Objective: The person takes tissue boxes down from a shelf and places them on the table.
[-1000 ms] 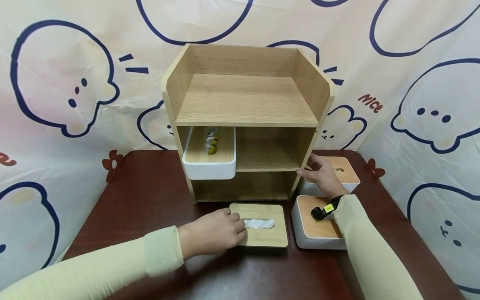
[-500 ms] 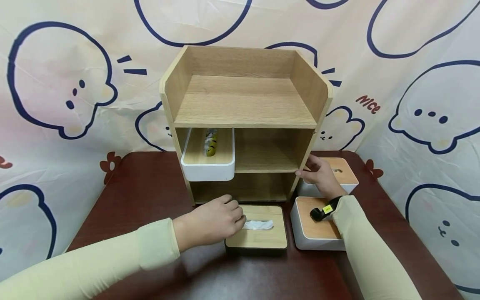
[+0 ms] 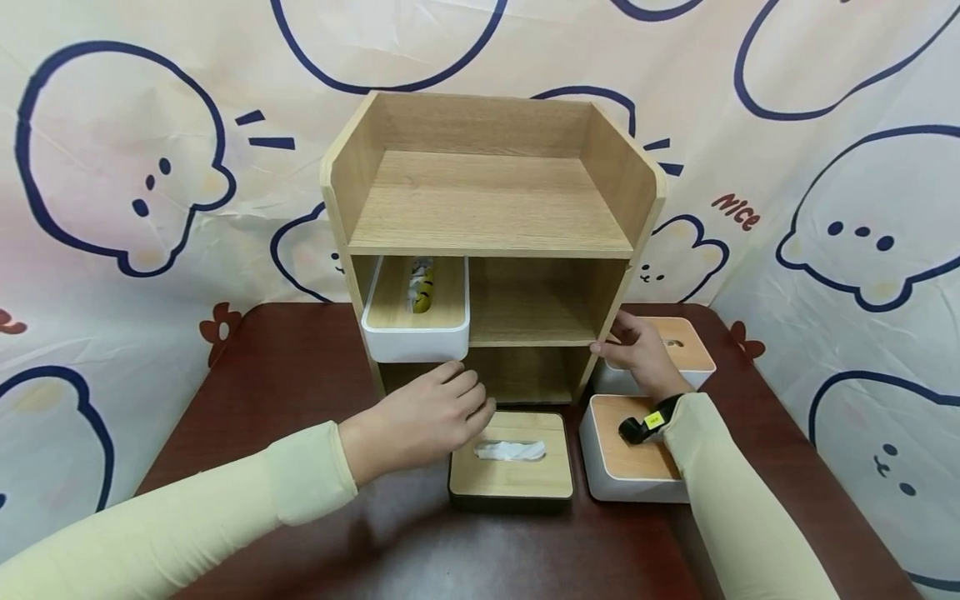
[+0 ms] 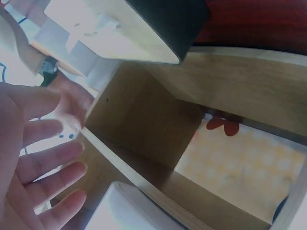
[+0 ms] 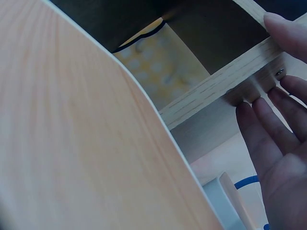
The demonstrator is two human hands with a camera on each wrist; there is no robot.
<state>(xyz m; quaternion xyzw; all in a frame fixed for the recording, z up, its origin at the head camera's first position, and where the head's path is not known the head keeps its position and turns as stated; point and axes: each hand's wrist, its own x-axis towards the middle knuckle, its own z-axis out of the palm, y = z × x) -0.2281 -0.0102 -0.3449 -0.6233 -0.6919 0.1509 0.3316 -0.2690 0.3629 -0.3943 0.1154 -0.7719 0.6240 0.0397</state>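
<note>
My left hand point(image 3: 420, 421) hovers with relaxed, spread fingers between the shelf's bottom compartment and a dark tissue box point(image 3: 517, 479) with a light wooden lid and a tissue poking out. In the left wrist view the palm and fingers point(image 4: 53, 153) show nothing held. My right hand point(image 3: 648, 358) holds the right side panel of the wooden shelf point(image 3: 491, 200), thumb at the front edge and fingertips against the outer face, as the right wrist view shows on the panel edge point(image 5: 216, 86). A white tissue box point(image 3: 416, 343) sits in the middle compartment's left half, its front jutting out.
Two white boxes with wooden lids stand right of the shelf: a near box point(image 3: 622, 479) under my right wrist and a far box point(image 3: 686, 346) behind my hand. A yellow-and-black tissue pack point(image 3: 422, 287) shows atop the white tissue box. A dark red table point(image 3: 285, 392) carries everything.
My left hand has left the dark tissue box's left side and risen up toward the shelf's bottom compartment. The right hand stays on the side panel.
</note>
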